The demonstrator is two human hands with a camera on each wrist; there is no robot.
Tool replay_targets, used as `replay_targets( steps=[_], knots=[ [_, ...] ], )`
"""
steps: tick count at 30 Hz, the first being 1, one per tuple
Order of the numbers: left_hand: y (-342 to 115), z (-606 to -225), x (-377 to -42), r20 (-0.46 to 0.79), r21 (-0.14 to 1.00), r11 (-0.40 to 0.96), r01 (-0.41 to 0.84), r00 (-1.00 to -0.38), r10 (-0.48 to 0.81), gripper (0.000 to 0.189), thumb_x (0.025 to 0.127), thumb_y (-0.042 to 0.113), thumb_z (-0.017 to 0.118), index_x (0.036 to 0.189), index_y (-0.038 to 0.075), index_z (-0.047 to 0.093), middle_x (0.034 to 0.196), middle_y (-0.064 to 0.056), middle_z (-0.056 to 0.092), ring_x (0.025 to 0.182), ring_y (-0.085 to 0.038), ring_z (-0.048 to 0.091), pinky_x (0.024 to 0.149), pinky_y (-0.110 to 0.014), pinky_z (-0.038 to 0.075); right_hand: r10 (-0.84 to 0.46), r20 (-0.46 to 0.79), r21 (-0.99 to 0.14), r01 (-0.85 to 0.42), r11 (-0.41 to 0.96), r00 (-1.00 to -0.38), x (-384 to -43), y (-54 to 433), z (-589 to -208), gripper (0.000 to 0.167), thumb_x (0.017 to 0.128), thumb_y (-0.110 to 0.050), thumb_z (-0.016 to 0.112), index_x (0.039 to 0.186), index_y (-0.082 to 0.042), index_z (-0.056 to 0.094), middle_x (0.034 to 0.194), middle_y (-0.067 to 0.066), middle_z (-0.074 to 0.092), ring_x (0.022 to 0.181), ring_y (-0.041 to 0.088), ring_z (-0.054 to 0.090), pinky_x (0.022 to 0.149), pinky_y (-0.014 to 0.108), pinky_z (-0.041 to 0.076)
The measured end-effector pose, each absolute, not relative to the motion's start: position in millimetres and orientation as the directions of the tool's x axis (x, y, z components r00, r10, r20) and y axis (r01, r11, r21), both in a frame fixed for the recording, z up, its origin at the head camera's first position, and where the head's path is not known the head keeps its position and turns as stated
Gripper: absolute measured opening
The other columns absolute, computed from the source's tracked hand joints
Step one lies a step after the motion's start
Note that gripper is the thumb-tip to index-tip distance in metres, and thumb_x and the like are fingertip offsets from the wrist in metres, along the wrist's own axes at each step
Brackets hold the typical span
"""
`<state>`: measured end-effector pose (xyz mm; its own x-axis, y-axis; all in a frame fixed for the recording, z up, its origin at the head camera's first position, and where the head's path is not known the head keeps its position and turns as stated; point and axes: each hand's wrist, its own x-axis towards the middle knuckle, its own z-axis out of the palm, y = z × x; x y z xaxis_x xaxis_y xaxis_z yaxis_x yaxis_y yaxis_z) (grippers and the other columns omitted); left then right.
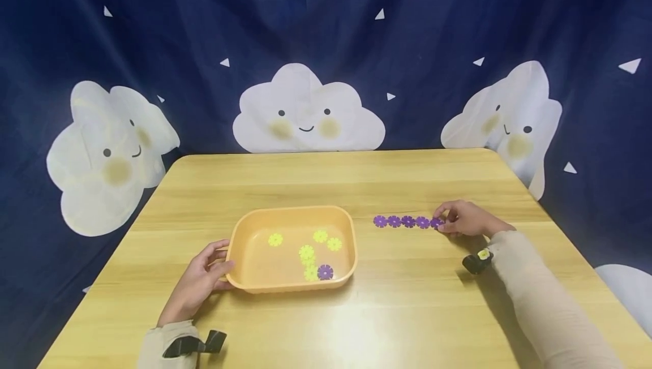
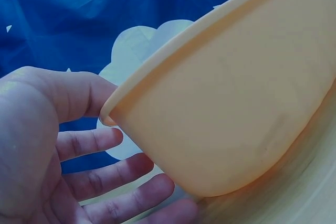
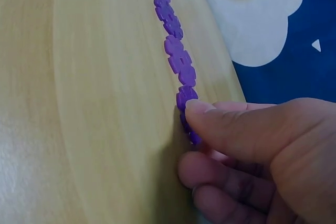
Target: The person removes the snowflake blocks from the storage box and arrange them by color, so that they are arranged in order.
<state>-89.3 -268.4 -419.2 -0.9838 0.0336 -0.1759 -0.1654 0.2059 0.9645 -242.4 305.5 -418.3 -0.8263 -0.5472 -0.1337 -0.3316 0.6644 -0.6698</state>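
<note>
An orange plastic basin [image 1: 292, 288] stands on the table, left of the middle. My left hand [image 1: 200, 278] grips its left end. In the left wrist view the thumb lies at the rim, the other fingers along the outer wall [image 2: 226, 114]. Several yellow flower-shaped discs [image 1: 307, 252] and one purple disc [image 1: 325, 271] lie inside the basin. To its right, several purple notched discs are joined edge to edge in a row [image 1: 408, 222]. My right hand [image 1: 466, 219] pinches the disc at the right end of that row [image 3: 186, 96], partly covering it.
The wooden table [image 1: 407, 312] reaches to a dark blue curtain [image 1: 428, 29] with white clouds and triangles. Black straps [image 1: 477, 263] sit at both wrists, over beige sleeves.
</note>
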Motion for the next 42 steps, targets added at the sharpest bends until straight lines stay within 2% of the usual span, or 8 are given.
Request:
replay_targets(
  steps=[8,16,29,37,42],
  knots=[
    [-267,-419,-90,-0.170,0.966,0.201,-0.159,-0.985,0.035,0.056,0.097,0.014,0.060,0.145,0.003,0.033,0.130,-0.026,0.044,0.097,-0.026,0.062,0.073,-0.040,0.060,-0.517,-0.168,-0.685,-0.278,0.674,-0.840,-244,299,-412,0.023,0.091,-0.004,0.065,0.112,0.004,0.062,0.073,0.006,0.066,0.061,0.020,0.063,0.054,0.030,0.054],
    [-266,-417,-93,-0.166,0.970,0.183,-0.158,-0.986,0.026,0.056,0.097,0.013,0.059,0.145,0.002,0.033,0.130,-0.026,0.044,0.096,-0.025,0.062,0.073,-0.040,0.060,-0.520,-0.145,-0.685,-0.294,0.667,-0.842,-251,283,-399,0.026,0.093,-0.007,0.065,0.115,0.006,0.060,0.076,0.008,0.067,0.062,0.022,0.062,0.054,0.032,0.054],
    [-267,-417,-92,-0.172,0.967,0.197,-0.163,-0.985,0.028,0.056,0.098,0.013,0.058,0.146,0.003,0.032,0.132,-0.026,0.043,0.095,-0.024,0.062,0.072,-0.039,0.060,-0.590,-0.109,-0.702,-0.358,0.616,-0.800,-258,253,-385,0.028,0.093,-0.008,0.065,0.115,0.007,0.058,0.087,0.016,0.068,0.067,0.025,0.065,0.059,0.034,0.056],
    [-268,-417,-92,-0.166,0.967,0.202,-0.156,-0.985,0.035,0.056,0.098,0.014,0.058,0.146,0.003,0.031,0.132,-0.026,0.044,0.095,-0.023,0.062,0.072,-0.038,0.060,-0.621,-0.090,-0.678,-0.409,0.610,-0.778,-261,233,-377,0.026,0.093,-0.008,0.065,0.114,0.006,0.060,0.091,0.012,0.068,0.074,0.026,0.067,0.061,0.031,0.056],
    [-267,-417,-92,-0.167,0.967,0.200,-0.158,-0.985,0.031,0.056,0.098,0.014,0.058,0.146,0.003,0.032,0.131,-0.026,0.044,0.094,-0.023,0.063,0.072,-0.038,0.060,-0.622,-0.102,-0.686,-0.398,0.609,-0.776,-262,219,-373,0.025,0.092,-0.004,0.064,0.115,0.005,0.060,0.093,0.015,0.067,0.076,0.026,0.067,0.061,0.031,0.057]
  ],
)
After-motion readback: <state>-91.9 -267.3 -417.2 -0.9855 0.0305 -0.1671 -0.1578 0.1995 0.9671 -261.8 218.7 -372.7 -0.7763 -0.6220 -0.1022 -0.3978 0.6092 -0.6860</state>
